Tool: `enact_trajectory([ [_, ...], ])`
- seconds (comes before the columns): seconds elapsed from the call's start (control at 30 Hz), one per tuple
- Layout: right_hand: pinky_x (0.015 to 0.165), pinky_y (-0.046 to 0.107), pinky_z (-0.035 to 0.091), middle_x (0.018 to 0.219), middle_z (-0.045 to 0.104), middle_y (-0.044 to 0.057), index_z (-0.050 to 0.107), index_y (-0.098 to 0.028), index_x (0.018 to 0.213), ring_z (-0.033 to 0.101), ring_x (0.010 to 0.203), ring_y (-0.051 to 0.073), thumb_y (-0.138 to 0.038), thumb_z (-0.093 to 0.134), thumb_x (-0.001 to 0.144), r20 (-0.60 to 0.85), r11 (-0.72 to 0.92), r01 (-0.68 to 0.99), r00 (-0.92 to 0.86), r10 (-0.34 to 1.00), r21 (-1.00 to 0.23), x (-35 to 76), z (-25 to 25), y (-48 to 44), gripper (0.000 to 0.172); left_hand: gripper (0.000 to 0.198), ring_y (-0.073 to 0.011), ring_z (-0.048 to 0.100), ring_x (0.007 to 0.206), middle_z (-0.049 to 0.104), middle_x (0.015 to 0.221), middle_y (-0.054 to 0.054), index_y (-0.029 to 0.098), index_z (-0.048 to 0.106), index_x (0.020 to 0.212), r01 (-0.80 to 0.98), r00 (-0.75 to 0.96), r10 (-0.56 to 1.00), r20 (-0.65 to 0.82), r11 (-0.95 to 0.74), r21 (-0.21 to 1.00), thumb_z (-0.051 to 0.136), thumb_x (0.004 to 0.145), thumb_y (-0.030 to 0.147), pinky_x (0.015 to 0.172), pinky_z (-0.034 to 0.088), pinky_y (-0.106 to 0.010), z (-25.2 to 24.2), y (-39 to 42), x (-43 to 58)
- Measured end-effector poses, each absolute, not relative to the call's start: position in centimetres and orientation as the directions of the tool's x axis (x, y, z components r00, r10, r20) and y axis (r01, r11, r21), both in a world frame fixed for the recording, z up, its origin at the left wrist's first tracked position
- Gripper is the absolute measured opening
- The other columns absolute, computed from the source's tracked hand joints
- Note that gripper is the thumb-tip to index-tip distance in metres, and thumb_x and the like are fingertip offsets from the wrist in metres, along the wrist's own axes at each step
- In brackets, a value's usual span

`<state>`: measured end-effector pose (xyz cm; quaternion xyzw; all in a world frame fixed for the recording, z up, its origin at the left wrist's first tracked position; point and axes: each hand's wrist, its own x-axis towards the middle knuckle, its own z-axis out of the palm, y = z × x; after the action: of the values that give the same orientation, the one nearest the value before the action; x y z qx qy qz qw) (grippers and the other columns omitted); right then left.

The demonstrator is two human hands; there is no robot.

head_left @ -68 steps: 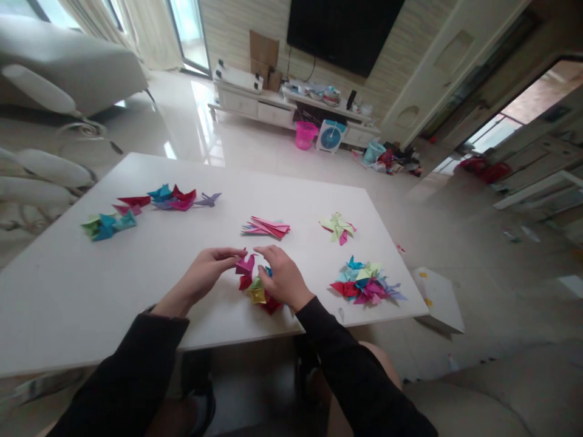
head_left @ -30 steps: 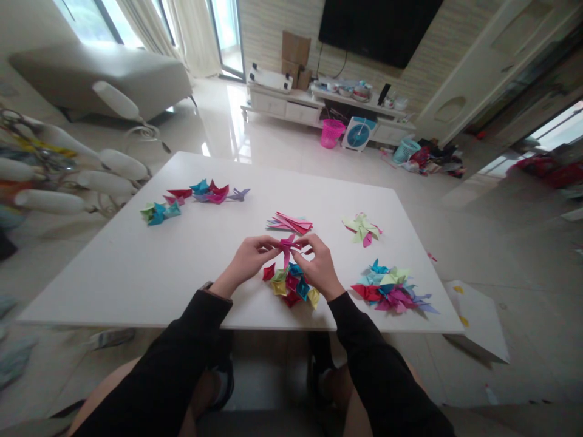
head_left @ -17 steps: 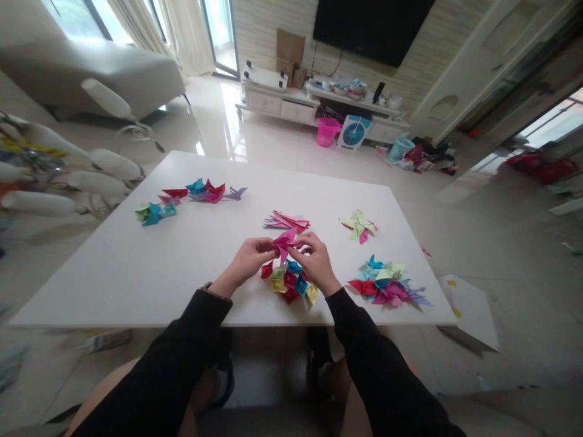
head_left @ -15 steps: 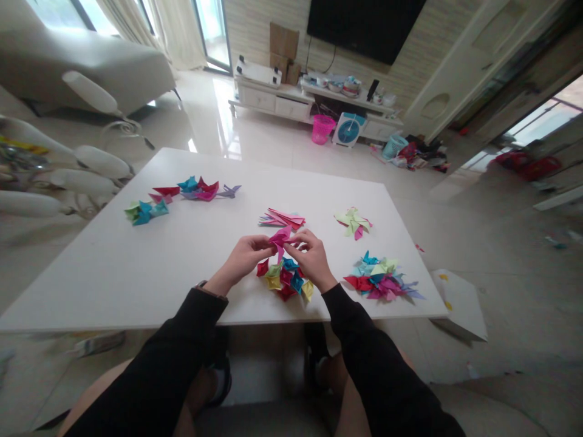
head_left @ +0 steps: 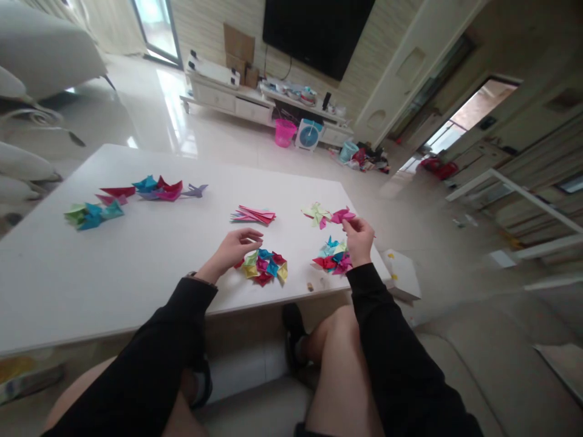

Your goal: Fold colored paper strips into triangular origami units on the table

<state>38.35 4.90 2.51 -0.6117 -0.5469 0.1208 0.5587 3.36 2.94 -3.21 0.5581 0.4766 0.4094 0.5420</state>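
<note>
Pink origami (head_left: 341, 215) farther right, part-hidden

Head-worn view, near above the table (head_left: 150, 255), facing forward and down

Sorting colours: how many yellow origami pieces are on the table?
2: a yellow piece left of centre in the front middle cluster, another at its right end; more may be hidden.

Folded paper (head_left: 342, 215): solid magenta | neighbouring papers (head_left: 316, 213): pale green, pink | right pile (head_left: 333, 257): red, blue, turquoise, pale green, magenta | centre pile (head_left: 263, 266): yellow, red, blue, green, magenta | paper strips (head_left: 254, 215): pink, red, pale blue | lone paper (head_left: 197, 190): lavender | table (head_left: 150, 261): plain white | sleeves (head_left: 387, 321): solid black | basket (head_left: 284, 133): bright pink | fan (head_left: 308, 135): blue, white | television (head_left: 319, 36): black | wall (head_left: 200, 27): cream, streaked
</note>
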Motion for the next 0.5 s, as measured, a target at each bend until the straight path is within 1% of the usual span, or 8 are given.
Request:
enact_trajectory([
  [0.07,0.067,0.029,0.049,0.077,0.068,0.006,0.065,-0.014,0.083,0.059,0.069,0.016,-0.046,0.064,0.079,0.454,0.116,0.623,0.418,0.787,-0.774,42.9,2.3,4.0,0.033,0.038,-0.0208,0.07,0.084,0.075,0.095,-0.009,0.015,0.073,0.1,0.091,0.207,0.977,-0.051,0.033,0.995,0.078,0.071,0.04,0.076,0.054,-0.034,-3.0,2.7,3.3],
  [0.13,0.068,0.03,0.05,0.081,0.071,0.01,0.066,-0.013,0.085,0.061,0.07,0.017,-0.049,0.06,0.081,0.393,-0.063,0.715,0.453,0.8,-0.696,46.9,1.9,2.5,0.036,0.039,-0.0202,0.069,0.082,0.074,0.094,-0.009,0.015,0.073,0.099,0.087,0.202,0.978,-0.042,0.025,0.996,0.078,0.07,0.041,0.076,0.053,-0.033,-2.7,2.4,3.1],
  [0.17,0.068,0.031,0.049,0.08,0.072,0.011,0.067,-0.013,0.083,0.061,0.07,0.018,-0.049,0.061,0.079,0.369,-0.104,0.731,0.456,0.81,-0.675,48.5,1.6,1.7,0.037,0.039,-0.0201,0.069,0.082,0.074,0.094,-0.009,0.015,0.074,0.098,0.084,0.201,0.979,-0.038,0.022,0.996,0.078,0.07,0.041,0.076,0.053,-0.033,-2.5,2.3,3.0],
  [0.23,0.069,0.032,0.049,0.077,0.073,0.013,0.069,-0.013,0.077,0.063,0.071,0.021,-0.048,0.065,0.074,0.326,-0.16,0.75,0.456,0.828,-0.641,50.8,0.9,0.1,0.035,0.04,-0.0203,0.069,0.082,0.074,0.094,-0.009,0.015,0.074,0.098,0.08,0.198,0.98,-0.032,0.017,0.997,0.079,0.069,0.042,0.076,0.053,-0.034,-2.3,2.0,2.8],
  [0.33,0.071,0.033,0.049,0.074,0.074,0.013,0.07,-0.014,0.071,0.064,0.072,0.023,-0.043,0.069,0.069,0.267,-0.217,0.772,0.448,0.853,-0.598,52.4,-0.3,-1.3,0.029,0.041,-0.0204,0.068,0.08,0.074,0.091,-0.008,0.015,0.074,0.097,0.092,0.187,0.982,-0.036,0.019,0.996,0.079,0.067,0.043,0.072,0.052,-0.033,-2.2,1.7,2.4],
  [0.43,0.07,0.033,0.048,0.072,0.074,0.012,0.07,-0.015,0.066,0.064,0.07,0.023,-0.036,0.069,0.065,0.225,-0.265,0.793,0.445,0.867,-0.549,53.0,-1.5,-1.3,0.021,0.04,-0.0203,0.067,0.078,0.074,0.088,-0.008,0.016,0.074,0.096,0.097,0.184,0.981,-0.053,0.035,0.995,0.078,0.066,0.042,0.069,0.052,-0.032,-2.2,1.6,2.3],
  [0.5,0.069,0.033,0.047,0.072,0.074,0.012,0.07,-0.016,0.065,0.064,0.07,0.023,-0.034,0.068,0.064,0.208,-0.29,0.805,0.447,0.87,-0.518,53.4,-2.0,-0.8,0.019,0.04,-0.0204,0.067,0.077,0.075,0.088,-0.008,0.016,0.074,0.096,0.091,0.182,0.982,-0.059,0.043,0.995,0.078,0.066,0.042,0.069,0.052,-0.033,-2.2,1.6,2.2],
])
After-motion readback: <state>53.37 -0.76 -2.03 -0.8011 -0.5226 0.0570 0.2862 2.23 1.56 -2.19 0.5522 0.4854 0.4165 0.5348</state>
